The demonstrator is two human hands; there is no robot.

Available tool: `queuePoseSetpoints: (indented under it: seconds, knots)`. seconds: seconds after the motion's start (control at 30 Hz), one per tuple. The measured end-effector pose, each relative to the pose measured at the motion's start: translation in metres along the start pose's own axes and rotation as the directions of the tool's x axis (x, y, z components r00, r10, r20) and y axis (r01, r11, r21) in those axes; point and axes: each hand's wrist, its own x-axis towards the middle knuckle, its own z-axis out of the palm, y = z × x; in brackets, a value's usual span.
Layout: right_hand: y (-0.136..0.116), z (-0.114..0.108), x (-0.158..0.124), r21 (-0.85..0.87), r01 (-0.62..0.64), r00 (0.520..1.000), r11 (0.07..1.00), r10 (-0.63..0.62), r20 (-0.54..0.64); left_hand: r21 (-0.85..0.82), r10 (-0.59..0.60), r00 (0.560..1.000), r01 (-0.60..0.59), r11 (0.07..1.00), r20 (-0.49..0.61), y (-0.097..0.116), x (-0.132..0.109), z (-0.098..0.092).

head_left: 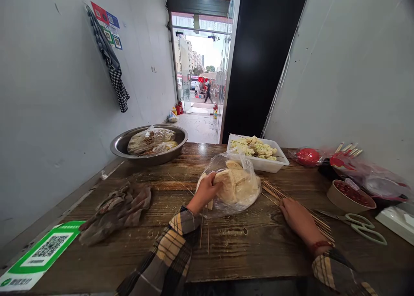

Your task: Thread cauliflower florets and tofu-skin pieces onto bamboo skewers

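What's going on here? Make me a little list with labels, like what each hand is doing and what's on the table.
place: wooden table in a narrow room, door open to the street
left hand: grips the bag of pale sheets
right hand: rests on loose bamboo skewers
behind the bag: white tray of filled skewers
left side: metal bowl with bagged food, crumpled rag
right side: scissors, paper cup
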Motion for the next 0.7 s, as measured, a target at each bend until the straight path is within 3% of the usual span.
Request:
queuePoseSetpoints:
  seconds: [0.13,0.23,0.33,0.43,0.53,0.7]
  knots:
    - [0.009,0.000,-0.013,0.125,-0.028,0.999,0.992,0.033,-0.038,-0.245,-0.080,0.994,0.060,0.968,-0.074,0.002,-0.002,-0.007]
    - [0.019,-0.007,-0.024,0.296,-0.059,0.981,0.953,0.110,-0.159,-0.523,-0.202,0.974,0.121,0.844,-0.101,0.004,-0.001,-0.013]
    - [0.016,-0.021,-0.030,0.455,-0.068,0.914,0.888,0.239,-0.329,-0.720,-0.298,0.948,0.128,0.682,-0.114,0.008,-0.001,-0.020]
    - [-0.010,-0.041,-0.031,0.598,-0.040,0.881,0.801,0.311,-0.357,-0.818,-0.343,0.934,0.118,0.562,-0.101,0.013,-0.001,-0.025]
    - [-0.052,-0.062,-0.028,0.747,0.021,0.906,0.665,0.303,-0.296,-0.841,-0.340,0.934,0.098,0.532,-0.107,0.016,-0.001,-0.028]
    - [-0.121,-0.073,-0.020,0.854,0.181,0.964,0.487,0.082,-0.251,-0.798,-0.318,0.936,0.078,0.598,-0.147,0.011,0.000,-0.028]
